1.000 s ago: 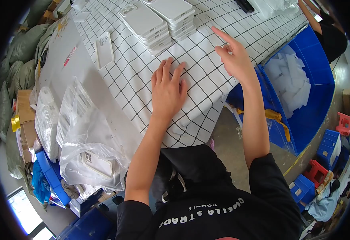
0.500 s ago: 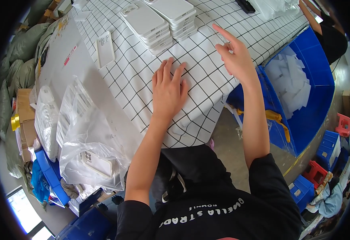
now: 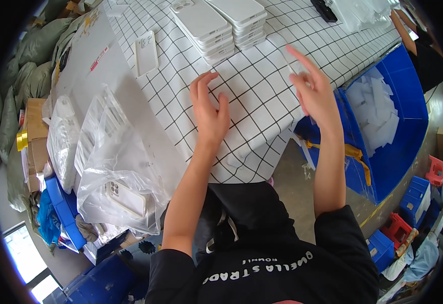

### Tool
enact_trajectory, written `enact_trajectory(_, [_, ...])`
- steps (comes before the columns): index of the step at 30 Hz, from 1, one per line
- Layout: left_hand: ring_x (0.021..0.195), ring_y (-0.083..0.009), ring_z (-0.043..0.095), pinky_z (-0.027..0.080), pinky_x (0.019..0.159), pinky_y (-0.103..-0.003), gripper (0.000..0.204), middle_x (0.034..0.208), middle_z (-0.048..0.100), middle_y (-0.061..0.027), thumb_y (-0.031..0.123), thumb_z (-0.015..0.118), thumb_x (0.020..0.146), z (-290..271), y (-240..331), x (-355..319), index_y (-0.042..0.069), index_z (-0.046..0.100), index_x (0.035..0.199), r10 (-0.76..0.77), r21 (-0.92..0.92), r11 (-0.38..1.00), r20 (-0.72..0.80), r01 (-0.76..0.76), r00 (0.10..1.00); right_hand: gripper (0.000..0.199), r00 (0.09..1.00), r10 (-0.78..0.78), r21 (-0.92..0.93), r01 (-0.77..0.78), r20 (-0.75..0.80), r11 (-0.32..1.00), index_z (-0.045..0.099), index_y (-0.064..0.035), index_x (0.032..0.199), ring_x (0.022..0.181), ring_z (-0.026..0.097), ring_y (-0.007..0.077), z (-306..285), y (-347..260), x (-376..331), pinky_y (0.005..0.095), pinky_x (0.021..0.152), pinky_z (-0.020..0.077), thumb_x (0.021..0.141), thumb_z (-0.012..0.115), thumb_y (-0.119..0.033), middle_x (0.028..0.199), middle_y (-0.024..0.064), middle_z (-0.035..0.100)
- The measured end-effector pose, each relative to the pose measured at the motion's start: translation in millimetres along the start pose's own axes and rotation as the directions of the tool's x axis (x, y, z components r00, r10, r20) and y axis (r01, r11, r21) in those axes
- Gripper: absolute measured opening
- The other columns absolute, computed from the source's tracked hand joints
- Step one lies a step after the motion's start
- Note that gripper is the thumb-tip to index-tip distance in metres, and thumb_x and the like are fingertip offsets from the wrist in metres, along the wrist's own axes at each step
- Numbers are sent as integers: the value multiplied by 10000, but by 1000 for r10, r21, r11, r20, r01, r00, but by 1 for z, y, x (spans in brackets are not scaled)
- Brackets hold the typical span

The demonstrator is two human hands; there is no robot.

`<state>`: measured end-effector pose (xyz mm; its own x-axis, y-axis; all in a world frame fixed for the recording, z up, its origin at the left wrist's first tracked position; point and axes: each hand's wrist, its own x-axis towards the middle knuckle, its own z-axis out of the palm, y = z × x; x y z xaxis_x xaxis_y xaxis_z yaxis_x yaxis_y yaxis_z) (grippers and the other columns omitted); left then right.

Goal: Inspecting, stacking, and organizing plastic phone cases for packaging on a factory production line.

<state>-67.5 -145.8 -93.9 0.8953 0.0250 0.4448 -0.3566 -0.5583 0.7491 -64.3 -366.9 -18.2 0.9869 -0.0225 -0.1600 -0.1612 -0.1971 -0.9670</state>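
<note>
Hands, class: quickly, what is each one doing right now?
Left hand: open, empty, above the checked tablecloth.
Right hand: open, fingers spread, apparently holding nothing.

Matt white plastic cases (image 3: 201, 20), checked cloth (image 3: 262, 86)

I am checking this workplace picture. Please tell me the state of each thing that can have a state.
left hand: open, empty, above the table
right hand: open, empty, raised
phone cases: stacked in two piles
single case: lying flat, apart
plastic bag: open, holding cases
blue bin: open, partly filled

Bright even daylight, soft shadows; right hand (image 3: 315, 93) motion-blurred; strong fisheye bending, black vignette at rim.
</note>
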Motion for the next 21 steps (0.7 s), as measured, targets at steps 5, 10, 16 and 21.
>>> enact_trajectory(5, [1131,-277,506,421,936,-364,356,1260,534,-133,-1,508,823,-2,-1,0,2,525,1178,-149,-79,986,-58,144,987,526,976,20,-133,10,216,991,521,-240,1395,482,397,56,26,33,-21,241,470,374,897,542,-73,605,-9,399])
enact_trajectory(10, [1077,-241,534,457,862,-339,358,1261,544,-125,-8,494,831,1,-5,15,-1,498,1189,-247,-147,960,-47,237,968,505,989,-85,-429,130,123,894,554,-245,1358,571,468,124,44,32,-10,279,578,427,884,566,-71,659,42,453])
enact_trajectory(16, [1013,-226,567,474,803,-313,379,1256,553,-116,-7,483,840,-6,-14,26,4,465,1219,-413,-430,835,-80,343,907,448,922,-345,-593,378,175,711,606,-216,1294,572,477,172,61,30,1,293,586,438,869,601,-72,759,66,530])
enact_trajectory(21, [946,-207,584,472,785,-293,271,1167,598,-128,-20,470,851,-37,-7,2,3,526,1115,-363,-357,888,-158,290,918,446,894,-245,-533,425,375,732,618,-182,1273,547,458,138,88,9,-1,270,545,421,852,613,-36,752,60,517])
